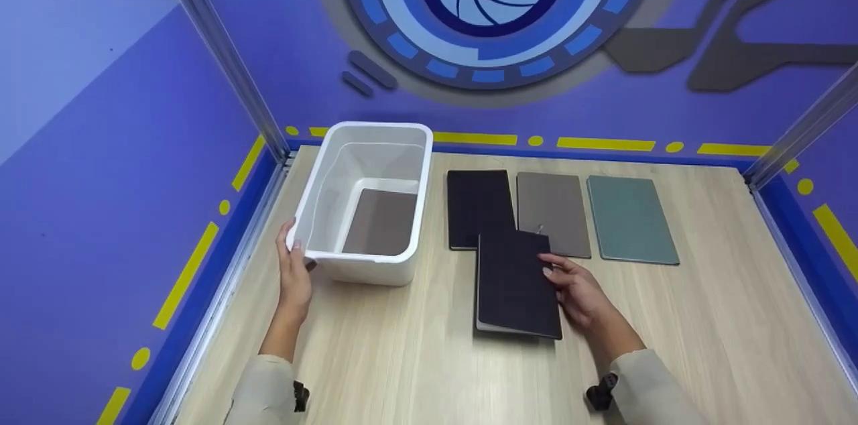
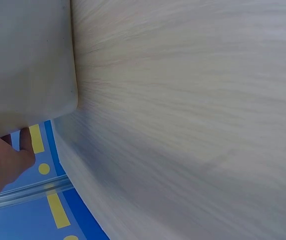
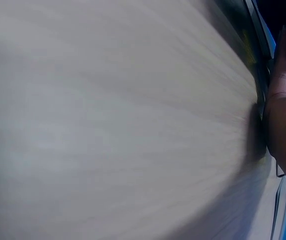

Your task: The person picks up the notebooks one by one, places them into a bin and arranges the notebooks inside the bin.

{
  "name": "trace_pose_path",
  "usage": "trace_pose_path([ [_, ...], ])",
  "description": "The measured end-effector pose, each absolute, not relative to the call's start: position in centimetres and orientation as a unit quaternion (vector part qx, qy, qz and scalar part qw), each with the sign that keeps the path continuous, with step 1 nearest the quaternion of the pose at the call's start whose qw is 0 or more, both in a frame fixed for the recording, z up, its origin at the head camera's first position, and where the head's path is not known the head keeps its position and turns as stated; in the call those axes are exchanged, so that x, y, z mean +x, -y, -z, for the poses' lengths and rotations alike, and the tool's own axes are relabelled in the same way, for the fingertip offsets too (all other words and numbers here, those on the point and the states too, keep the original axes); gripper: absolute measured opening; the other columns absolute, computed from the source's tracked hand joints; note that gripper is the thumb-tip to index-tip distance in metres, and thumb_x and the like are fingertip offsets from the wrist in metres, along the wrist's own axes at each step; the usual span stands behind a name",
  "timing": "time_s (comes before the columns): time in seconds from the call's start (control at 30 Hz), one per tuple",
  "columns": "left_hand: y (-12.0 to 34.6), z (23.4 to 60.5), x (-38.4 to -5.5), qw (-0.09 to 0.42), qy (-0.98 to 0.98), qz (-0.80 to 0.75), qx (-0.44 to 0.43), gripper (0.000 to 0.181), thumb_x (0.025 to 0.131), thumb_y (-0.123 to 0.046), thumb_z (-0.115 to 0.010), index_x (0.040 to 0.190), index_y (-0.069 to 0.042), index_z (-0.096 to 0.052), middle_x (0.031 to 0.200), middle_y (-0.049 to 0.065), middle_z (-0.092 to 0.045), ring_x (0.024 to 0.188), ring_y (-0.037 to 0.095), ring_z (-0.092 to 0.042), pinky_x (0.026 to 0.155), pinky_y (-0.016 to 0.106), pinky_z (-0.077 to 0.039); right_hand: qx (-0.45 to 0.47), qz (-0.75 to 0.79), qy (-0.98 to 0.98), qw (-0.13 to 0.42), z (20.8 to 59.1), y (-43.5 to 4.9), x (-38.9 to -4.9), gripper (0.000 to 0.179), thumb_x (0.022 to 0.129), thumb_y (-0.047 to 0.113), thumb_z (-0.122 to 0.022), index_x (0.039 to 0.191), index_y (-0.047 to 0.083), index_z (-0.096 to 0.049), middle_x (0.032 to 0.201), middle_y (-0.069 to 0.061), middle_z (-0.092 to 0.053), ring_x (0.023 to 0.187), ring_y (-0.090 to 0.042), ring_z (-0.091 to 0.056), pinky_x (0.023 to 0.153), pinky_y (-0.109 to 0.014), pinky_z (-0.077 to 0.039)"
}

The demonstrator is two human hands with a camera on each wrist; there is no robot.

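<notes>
My right hand (image 1: 583, 294) holds a black notebook (image 1: 516, 284) by its right edge, a little above the table. Its lower edge shows pale pages, and its top overlaps another black notebook (image 1: 477, 204) and a grey-brown notebook (image 1: 551, 207). With my left hand (image 1: 295, 277) I grip the near left corner of a white plastic bin (image 1: 421, 210). Inside on the bin's floor lies a flat grey-brown notebook (image 1: 381, 220). The left wrist view shows the bin's outer wall (image 2: 28, 60) beside the fingers. In the right wrist view the hand (image 3: 285, 120) is partly cut off.
A green notebook (image 1: 633, 218) lies at the right end of the back row. The pale wooden table (image 1: 429, 371) is bordered by blue printed panels (image 1: 268, 63) at the back and sides. Metal posts (image 1: 221, 43) stand at the back corners.
</notes>
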State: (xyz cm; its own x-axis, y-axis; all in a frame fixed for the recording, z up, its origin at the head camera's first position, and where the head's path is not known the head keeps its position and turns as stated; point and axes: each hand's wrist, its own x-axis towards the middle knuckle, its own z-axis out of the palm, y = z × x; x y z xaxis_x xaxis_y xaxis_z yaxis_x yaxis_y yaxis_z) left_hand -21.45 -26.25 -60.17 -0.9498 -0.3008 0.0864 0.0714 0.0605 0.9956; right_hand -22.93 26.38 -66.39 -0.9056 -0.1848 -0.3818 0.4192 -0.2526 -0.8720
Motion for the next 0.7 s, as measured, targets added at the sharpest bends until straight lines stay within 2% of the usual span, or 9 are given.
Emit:
trace_pose_path([
  [0.23,26.3,60.23,-21.33,0.146,0.716,0.678,0.082,0.053,0.116,-0.028,-0.024,0.169,-0.02,-0.019,0.162,0.02,-0.036,0.137,0.031,-0.044,0.102,0.023,-0.041,0.094,0.787,-0.579,0.19,66.48,-26.37,-22.94,0.034,0.108,0.009,-0.058,0.139,0.018,-0.066,0.113,0.008,-0.073,0.1,-0.008,-0.072,0.087,-0.027,-0.059],
  [0.57,26.27,60.14,-21.5,0.14,0.72,0.675,0.076,0.054,0.117,-0.028,-0.023,0.169,-0.021,-0.017,0.165,0.02,-0.033,0.145,0.035,-0.04,0.105,0.022,-0.038,0.105,0.785,-0.581,0.187,66.56,-26.24,-22.98,0.034,0.108,0.005,-0.055,0.138,0.017,-0.066,0.114,0.005,-0.073,0.101,-0.01,-0.074,0.087,-0.029,-0.061],
  [0.7,26.3,60.06,-21.49,0.135,0.722,0.674,0.076,0.054,0.116,-0.027,-0.023,0.17,-0.022,-0.016,0.167,0.019,-0.031,0.148,0.035,-0.037,0.11,0.026,-0.036,0.105,0.784,-0.581,0.19,66.52,-26.28,-22.9,0.034,0.108,0.007,-0.056,0.138,0.019,-0.066,0.114,0.006,-0.073,0.101,-0.01,-0.074,0.086,-0.029,-0.061],
])
